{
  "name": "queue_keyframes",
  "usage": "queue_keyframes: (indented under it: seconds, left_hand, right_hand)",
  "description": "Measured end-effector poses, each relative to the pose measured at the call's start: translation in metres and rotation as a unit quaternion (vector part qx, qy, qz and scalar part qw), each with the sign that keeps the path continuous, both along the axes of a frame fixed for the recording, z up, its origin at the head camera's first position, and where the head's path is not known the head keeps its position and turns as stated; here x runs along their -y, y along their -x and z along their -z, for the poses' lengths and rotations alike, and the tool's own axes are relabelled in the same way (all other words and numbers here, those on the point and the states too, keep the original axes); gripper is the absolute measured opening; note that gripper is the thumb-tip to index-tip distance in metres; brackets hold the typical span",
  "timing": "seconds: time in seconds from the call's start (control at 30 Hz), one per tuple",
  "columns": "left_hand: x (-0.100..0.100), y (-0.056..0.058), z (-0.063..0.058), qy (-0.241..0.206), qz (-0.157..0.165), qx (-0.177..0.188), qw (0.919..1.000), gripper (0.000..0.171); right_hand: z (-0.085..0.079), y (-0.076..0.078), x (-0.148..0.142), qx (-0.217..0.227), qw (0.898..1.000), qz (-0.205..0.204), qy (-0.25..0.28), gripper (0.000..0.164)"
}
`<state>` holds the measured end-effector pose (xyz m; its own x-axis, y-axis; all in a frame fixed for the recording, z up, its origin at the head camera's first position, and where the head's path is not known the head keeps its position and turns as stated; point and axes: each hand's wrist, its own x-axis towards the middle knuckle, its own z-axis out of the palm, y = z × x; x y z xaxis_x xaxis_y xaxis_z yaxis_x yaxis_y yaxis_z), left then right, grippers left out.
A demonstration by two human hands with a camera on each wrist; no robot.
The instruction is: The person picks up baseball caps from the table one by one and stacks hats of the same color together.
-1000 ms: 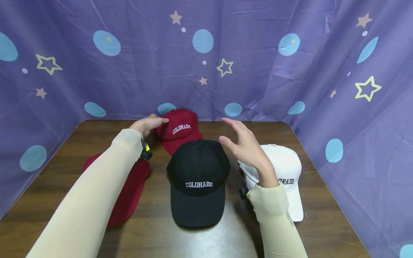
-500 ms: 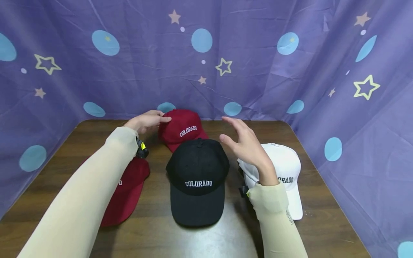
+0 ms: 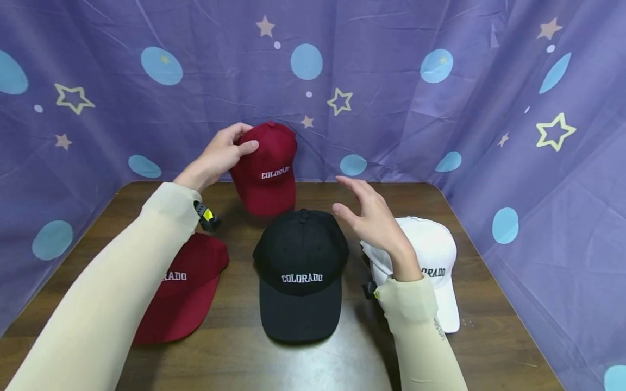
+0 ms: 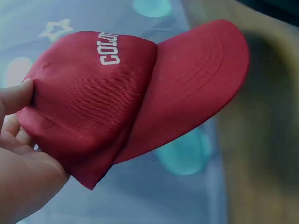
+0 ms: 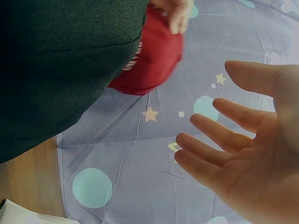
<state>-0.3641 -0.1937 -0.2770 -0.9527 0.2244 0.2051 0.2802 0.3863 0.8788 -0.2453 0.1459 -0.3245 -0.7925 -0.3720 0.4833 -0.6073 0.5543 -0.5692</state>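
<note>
My left hand [image 3: 222, 153] pinches the crown of a dark red baseball cap [image 3: 268, 157] lettered COLORADO, thumb on the outside. The cap hangs raised at the back of the table, its brim pointing down and towards me. In the left wrist view the thumb [image 4: 17, 95] presses the back of the crown, and the brim [image 4: 201, 70] sticks out clear of the hand. My right hand [image 3: 374, 220] hovers with fingers extended and nothing in it, between a black cap [image 3: 300, 255] and a white cap [image 3: 435, 255] it partly covers. In the right wrist view its palm [image 5: 261, 172] shows bare.
A second red cap [image 3: 183, 293] lies at the left, partly under my left forearm in the head view. The wooden table [image 3: 235, 347] ends at a purple curtain [image 3: 381, 81] with stars and blue dots, at the back and both sides.
My left hand has taken hold of the back red cap and lifted it off the table, tilting it upright. The right hand and the other caps stay where they were.
</note>
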Motion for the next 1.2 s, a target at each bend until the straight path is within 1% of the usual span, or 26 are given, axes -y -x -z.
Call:
queue_keyframes:
  seconds: [0.1,0.17,0.27,0.3,0.37,0.47,0.53,0.63,0.73,0.8,0.83,0.9,1.03,1.1,1.13,1.2]
  left_hand:
    - [0.005,-0.013,-0.024,-0.005,0.003,-0.029,0.9996,0.033]
    - [0.010,-0.023,-0.040,-0.006,0.016,-0.039,0.9991,0.034]
    - [0.016,-0.044,-0.061,-0.009,0.044,-0.059,0.9972,0.035]
    - [0.019,-0.051,-0.066,-0.012,0.055,-0.068,0.9961,0.035]
    - [0.023,-0.066,-0.074,-0.034,0.083,-0.083,0.9925,0.034]
    - [0.029,-0.089,-0.080,-0.068,0.128,-0.100,0.9844,0.031]
    - [0.031,-0.103,-0.080,-0.088,0.152,-0.100,0.9794,0.030]
    - [0.032,-0.123,-0.077,-0.098,0.179,-0.094,0.9744,0.028]
    - [0.032,-0.139,-0.071,-0.105,0.198,-0.083,0.9710,0.028]
    - [0.033,-0.147,-0.066,-0.107,0.213,-0.078,0.9680,0.029]
    - [0.033,-0.151,-0.064,-0.105,0.214,-0.076,0.9681,0.029]
    - [0.034,-0.157,-0.060,-0.108,0.229,-0.072,0.9646,0.029]
    - [0.036,-0.167,-0.051,-0.116,0.257,-0.063,0.9574,0.030]
    - [0.038,-0.171,-0.045,-0.120,0.273,-0.043,0.9535,0.030]
    - [0.039,-0.173,-0.042,-0.118,0.278,-0.035,0.9527,0.031]
    - [0.042,-0.177,-0.035,-0.107,0.279,-0.024,0.9541,0.031]
  right_hand:
    - [-0.001,-0.001,0.001,-0.006,1.000,-0.005,0.012,0.056]
    - [-0.001,-0.002,0.001,-0.013,1.000,-0.010,0.025,0.056]
    - [-0.003,-0.004,0.002,-0.017,0.999,-0.019,0.046,0.055]
    - [-0.005,-0.005,0.002,-0.018,0.998,-0.021,0.051,0.055]
    - [-0.008,-0.009,0.004,-0.019,0.998,-0.029,0.062,0.055]
    - [-0.019,-0.019,0.009,-0.025,0.996,-0.043,0.079,0.055]
    - [-0.028,-0.029,0.014,-0.030,0.994,-0.055,0.093,0.054]
    - [-0.042,-0.043,0.023,-0.040,0.990,-0.074,0.115,0.052]
    - [-0.050,-0.054,0.032,-0.057,0.986,-0.094,0.128,0.050]
    - [-0.052,-0.059,0.037,-0.069,0.983,-0.109,0.131,0.050]
    - [-0.053,-0.061,0.039,-0.072,0.982,-0.118,0.133,0.050]
    - [-0.053,-0.064,0.043,-0.072,0.979,-0.137,0.136,0.051]
    - [-0.052,-0.066,0.050,-0.049,0.973,-0.176,0.141,0.050]
    - [-0.052,-0.068,0.053,-0.042,0.972,-0.187,0.137,0.047]
    - [-0.052,-0.069,0.055,-0.039,0.972,-0.192,0.132,0.045]
    - [-0.052,-0.071,0.058,-0.033,0.972,-0.201,0.122,0.041]
